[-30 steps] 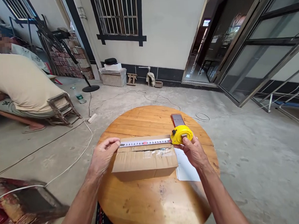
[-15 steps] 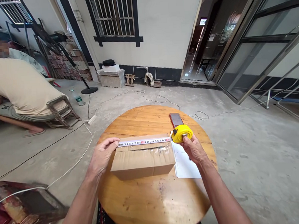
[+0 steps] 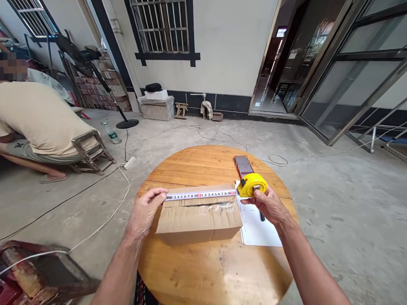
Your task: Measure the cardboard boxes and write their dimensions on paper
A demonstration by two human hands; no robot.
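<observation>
A brown cardboard box [image 3: 199,221] sits on the round wooden table [image 3: 209,270]. Across its top, from the left edge to the right, stretches the white blade of a yellow tape measure [image 3: 251,185]. At the left edge of the box, my left hand [image 3: 145,212] pinches the blade's end between thumb and fingers. My right hand [image 3: 270,204] grips the yellow case just beyond the box's right edge, thumb on its front. Beneath that hand lie white paper sheets [image 3: 258,229] with a dark pen [image 3: 262,216], partly covered by the hand.
A dark red-edged object [image 3: 243,166], partly blurred, lies behind the tape measure. On the left another person [image 3: 38,115] sits on a low wooden chair [image 3: 92,151]. A standing fan [image 3: 127,123], a bottle [image 3: 111,133] and cables are on the concrete floor.
The view has shifted slightly, so everything appears a little further right and lower. Both hands keep their hold on the tape measure, which stays stretched over the box.
</observation>
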